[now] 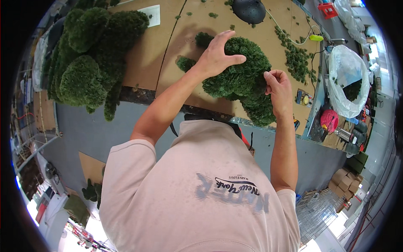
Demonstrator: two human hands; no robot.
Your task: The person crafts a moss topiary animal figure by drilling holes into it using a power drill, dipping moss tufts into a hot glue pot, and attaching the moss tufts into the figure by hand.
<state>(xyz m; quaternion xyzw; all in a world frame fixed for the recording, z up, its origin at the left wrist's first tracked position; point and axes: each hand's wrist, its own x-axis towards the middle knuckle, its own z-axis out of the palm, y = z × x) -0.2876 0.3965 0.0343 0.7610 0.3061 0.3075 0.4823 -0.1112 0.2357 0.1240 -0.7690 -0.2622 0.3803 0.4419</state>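
A bushy green figure of artificial foliage (241, 69), with rounded lobes, lies on the brown board-topped table in front of me. My left hand (218, 56) is over its upper left part, thumb and fingers spread wide apart. At its right edge my right hand (279, 88) is closed in a pinch, thumb against the fingers. What the pinch holds, if anything, is too small and hidden to make out. Stubby green limbs (185, 64) stick out beyond my left wrist.
A larger green foliage figure (86, 75) stands on the table's left. Loose green tufts (297, 63) lie to the right, near a dark perforated bowl (249, 10), a pale cable and a yellow-green piece (315, 38). Farther right are a clear plastic bag (342, 98) and a pink item (329, 120).
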